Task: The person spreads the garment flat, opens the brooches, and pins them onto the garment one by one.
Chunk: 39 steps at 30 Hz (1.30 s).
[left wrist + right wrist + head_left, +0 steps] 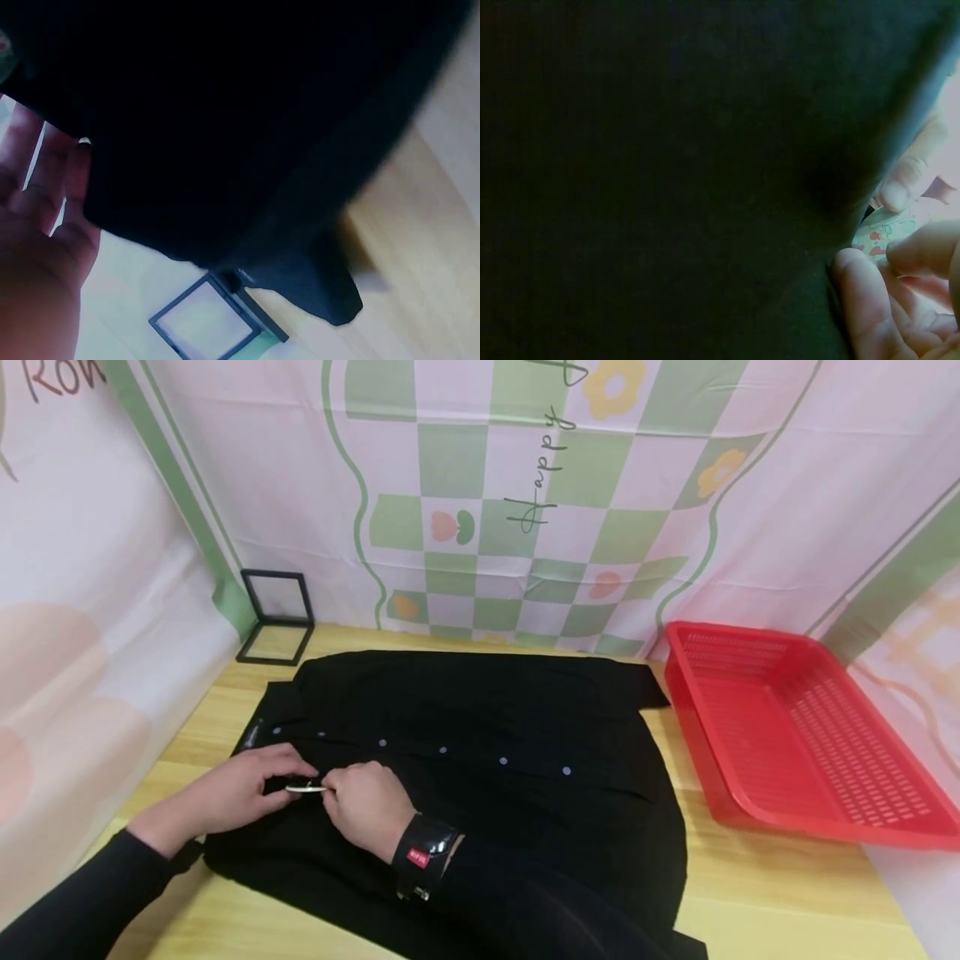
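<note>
A black button-up shirt (487, 702) lies spread out, collar end to the left, its pale buttons in a row. Over its front, near the collar end, a thin printed badge (306, 789) stands edge-on between both hands. My right hand (371, 806) pinches the badge's right edge between thumb and finger. At its left end, my left hand (243, 789) grips it between thumb and fingers. Red shapes on pale green show on the badge (877, 236) in the right wrist view. Dark cloth hides most of the left wrist view, where the left fingers (49, 169) reach behind fabric.
To the right stands a red plastic basket (693, 710) with slotted sides. A black hinged frame (277, 622) sits at the back left corner. Printed cloth (457, 460) hangs behind and beside the wooden table (795, 893).
</note>
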Available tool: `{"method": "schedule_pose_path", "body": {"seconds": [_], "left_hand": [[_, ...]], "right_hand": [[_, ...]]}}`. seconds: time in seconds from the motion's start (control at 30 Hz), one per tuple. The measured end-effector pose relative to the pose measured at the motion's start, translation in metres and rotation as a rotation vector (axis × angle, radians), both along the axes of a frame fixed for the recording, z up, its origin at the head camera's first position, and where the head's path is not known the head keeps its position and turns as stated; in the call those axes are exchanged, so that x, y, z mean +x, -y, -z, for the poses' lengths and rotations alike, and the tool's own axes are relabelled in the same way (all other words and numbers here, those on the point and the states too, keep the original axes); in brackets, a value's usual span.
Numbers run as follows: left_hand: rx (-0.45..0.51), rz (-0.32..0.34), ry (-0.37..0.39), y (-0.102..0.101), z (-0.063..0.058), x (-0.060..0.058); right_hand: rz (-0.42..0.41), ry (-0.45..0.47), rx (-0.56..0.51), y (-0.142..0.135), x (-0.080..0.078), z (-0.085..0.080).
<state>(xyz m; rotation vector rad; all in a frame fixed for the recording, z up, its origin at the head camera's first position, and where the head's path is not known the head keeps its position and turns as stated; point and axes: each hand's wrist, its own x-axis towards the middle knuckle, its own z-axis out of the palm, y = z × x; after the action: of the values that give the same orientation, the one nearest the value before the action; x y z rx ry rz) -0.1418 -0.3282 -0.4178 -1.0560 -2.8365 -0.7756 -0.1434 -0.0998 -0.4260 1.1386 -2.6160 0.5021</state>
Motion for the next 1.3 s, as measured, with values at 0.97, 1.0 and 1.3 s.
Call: {"method": "schedule_pose_path", "body": {"seconds": [0.97,1.0,1.3], "left_hand": [[0.159,0.043,-0.05,-0.0044,-0.0018,0.0041],[0.158,0.042,-0.051,-0.0043,-0.0017,0.0042],[0.129,0.009,-0.026,-0.0053,-0.004,0.0035]], "right_hand": [[-0.024,-0.011,0.018,0.0005,0.0022,0.0022],[-0.024,-0.01,0.019,0.0005,0.0024,0.0018],[-0.032,0.011,0.005,0.0011,0.0012,-0.0001]]}}
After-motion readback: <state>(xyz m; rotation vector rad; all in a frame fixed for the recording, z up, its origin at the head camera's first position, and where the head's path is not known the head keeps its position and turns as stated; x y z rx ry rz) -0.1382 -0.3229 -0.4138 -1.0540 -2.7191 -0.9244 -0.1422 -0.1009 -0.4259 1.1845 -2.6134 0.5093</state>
